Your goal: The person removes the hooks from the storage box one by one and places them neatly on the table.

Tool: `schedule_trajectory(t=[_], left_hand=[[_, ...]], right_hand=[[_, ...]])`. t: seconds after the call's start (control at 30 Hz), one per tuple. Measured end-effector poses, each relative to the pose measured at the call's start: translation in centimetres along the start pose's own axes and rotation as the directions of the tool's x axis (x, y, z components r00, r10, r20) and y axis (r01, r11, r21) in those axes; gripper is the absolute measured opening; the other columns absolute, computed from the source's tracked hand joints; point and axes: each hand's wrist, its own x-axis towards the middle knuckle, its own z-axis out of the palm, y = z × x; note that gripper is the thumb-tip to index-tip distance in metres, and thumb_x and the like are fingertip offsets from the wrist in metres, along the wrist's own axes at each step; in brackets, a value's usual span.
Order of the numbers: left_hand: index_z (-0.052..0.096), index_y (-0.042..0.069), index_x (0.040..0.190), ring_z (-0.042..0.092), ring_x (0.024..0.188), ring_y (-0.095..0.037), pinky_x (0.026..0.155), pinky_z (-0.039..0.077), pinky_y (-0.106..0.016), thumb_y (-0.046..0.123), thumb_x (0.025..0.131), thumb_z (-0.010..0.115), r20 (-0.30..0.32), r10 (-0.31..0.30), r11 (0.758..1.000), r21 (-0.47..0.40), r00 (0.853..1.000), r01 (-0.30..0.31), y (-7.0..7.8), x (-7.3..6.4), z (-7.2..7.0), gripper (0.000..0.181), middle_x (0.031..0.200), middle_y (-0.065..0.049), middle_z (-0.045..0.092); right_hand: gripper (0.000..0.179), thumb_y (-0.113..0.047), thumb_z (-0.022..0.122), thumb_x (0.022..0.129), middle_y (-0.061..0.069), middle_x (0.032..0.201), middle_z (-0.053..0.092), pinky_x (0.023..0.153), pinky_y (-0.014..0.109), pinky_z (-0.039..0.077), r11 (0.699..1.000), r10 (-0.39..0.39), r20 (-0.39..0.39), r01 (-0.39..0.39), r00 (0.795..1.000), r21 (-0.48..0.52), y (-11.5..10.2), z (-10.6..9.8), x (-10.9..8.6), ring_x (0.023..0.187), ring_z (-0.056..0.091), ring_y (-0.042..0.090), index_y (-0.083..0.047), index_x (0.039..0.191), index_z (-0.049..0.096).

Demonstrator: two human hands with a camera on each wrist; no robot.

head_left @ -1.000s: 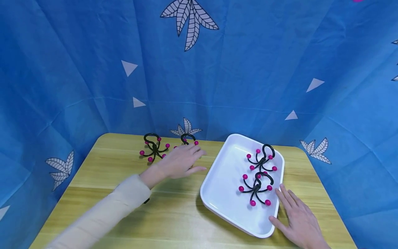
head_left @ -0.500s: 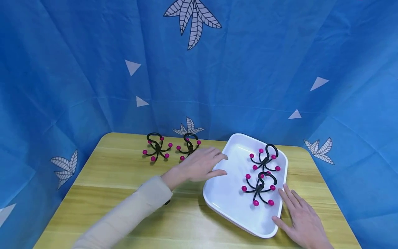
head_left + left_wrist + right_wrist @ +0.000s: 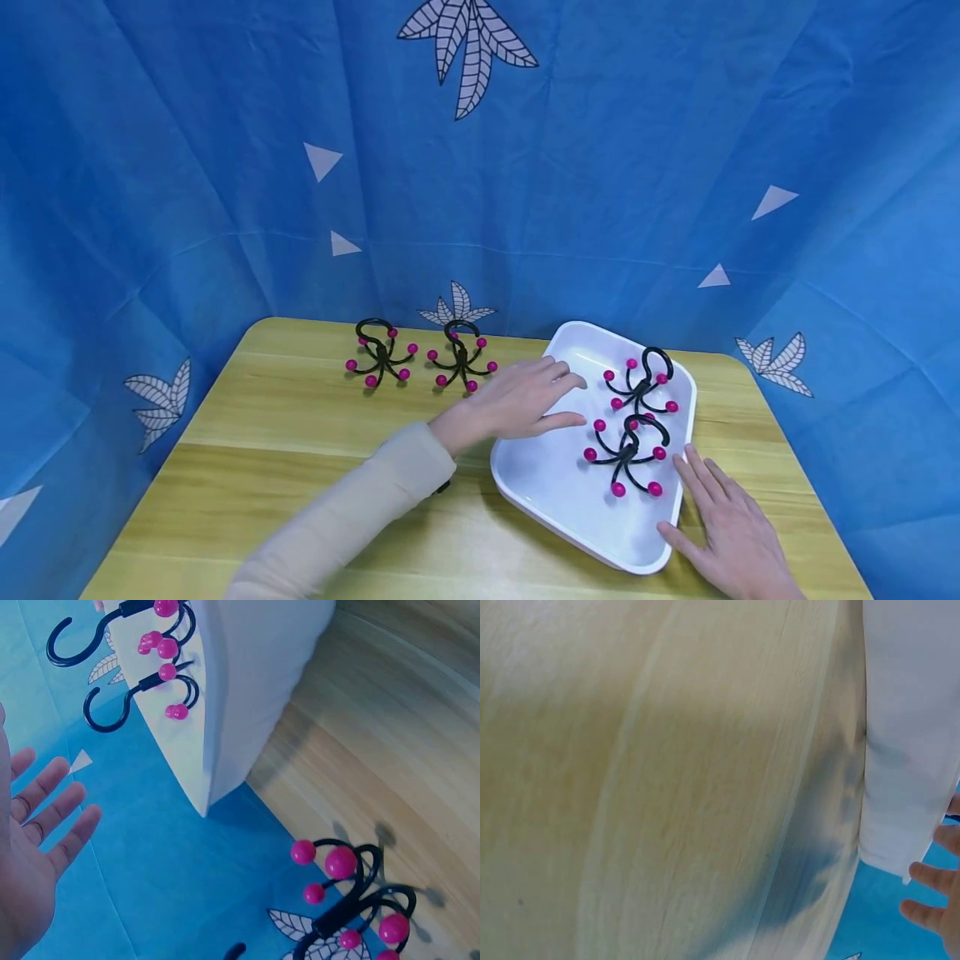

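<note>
Left hand: your left hand (image 3: 525, 400) hovers over the tray's left side, fingers extended and loosely parted, holding nothing.
Right hand: your right hand (image 3: 723, 525) is at the tray's right rim, toward the near corner, fingers straight and spread, gripping nothing.
Tray: your tray (image 3: 536, 492) is glossy white, rounded at the corners, right of the desk's middle.
Tray hooks: you have a rear hook (image 3: 641, 389) and a front hook (image 3: 627, 452) along its right side, overlapping in view; black, curved, the legs tipped with smooth pink balls.
Desk hooks: a left hook (image 3: 382, 354) and a middle hook (image 3: 462, 357), shaped alike, stand apart near the desk's back edge.
Desk: yours (image 3: 225, 467) has streaky yellow wood grain.
Backdrop: you face creased blue cloth (image 3: 600, 167), leaf-printed.
</note>
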Motion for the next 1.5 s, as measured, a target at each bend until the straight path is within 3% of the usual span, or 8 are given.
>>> schedule_trajectory(t=[0.43,0.73,0.9,1.3,1.5], left_hand=[[0.05,0.025,0.153,0.059,0.126,-0.01,0.106,0.053,-0.026,0.063,0.109,0.038,0.077,-0.007,0.999,-0.035,0.997,0.01,2.4,2.5,1.4,0.059,0.141,0.006,0.061],[0.048,0.028,0.156,0.056,0.131,-0.008,0.108,0.052,-0.025,0.067,0.108,0.035,0.122,-0.002,1.0,-0.009,0.993,0.003,4.2,4.3,2.5,0.063,0.147,0.008,0.059],[0.049,0.029,0.154,0.056,0.131,-0.007,0.105,0.053,-0.024,0.067,0.108,0.035,0.107,0.01,1.0,0.009,0.994,-0.011,4.8,5.2,3.2,0.061,0.146,0.009,0.059],[0.053,0.028,0.149,0.059,0.118,-0.005,0.096,0.054,-0.022,0.062,0.11,0.034,0.087,0.021,0.999,0.035,0.996,-0.024,5.3,6.6,4.2,0.054,0.131,0.01,0.062],[0.053,0.029,0.149,0.06,0.118,-0.006,0.1,0.053,-0.022,0.061,0.111,0.034,0.096,0.03,0.998,0.047,0.995,-0.035,5.5,6.9,4.4,0.053,0.131,0.011,0.063]], right_hand=[[0.104,-0.078,0.058,0.092,0.021,0.171,0.033,0.111,0.076,0.04,1.0,-0.007,-0.019,0.007,1.0,-0.001,0.1,0.1,-0.1,0.146,0.041,0.052,-0.012,0.167,0.029],[0.103,-0.076,0.06,0.092,0.02,0.172,0.032,0.11,0.075,0.041,1.0,-0.016,-0.042,0.016,0.999,0.003,0.2,0.1,-0.1,0.146,0.042,0.052,-0.014,0.168,0.027],[0.102,-0.074,0.061,0.092,0.019,0.172,0.033,0.109,0.075,0.042,1.0,-0.02,-0.051,0.021,0.998,0.017,0.2,0.2,-0.2,0.146,0.043,0.051,-0.016,0.168,0.027],[0.101,-0.072,0.063,0.092,0.018,0.171,0.034,0.109,0.075,0.042,0.999,-0.029,-0.077,0.031,0.997,0.025,0.2,0.5,-0.3,0.146,0.044,0.051,-0.019,0.169,0.023],[0.1,-0.07,0.064,0.092,0.019,0.171,0.034,0.11,0.074,0.041,0.999,-0.036,-0.085,0.038,0.996,0.029,0.1,0.5,-0.2,0.145,0.044,0.051,-0.017,0.168,0.026]])
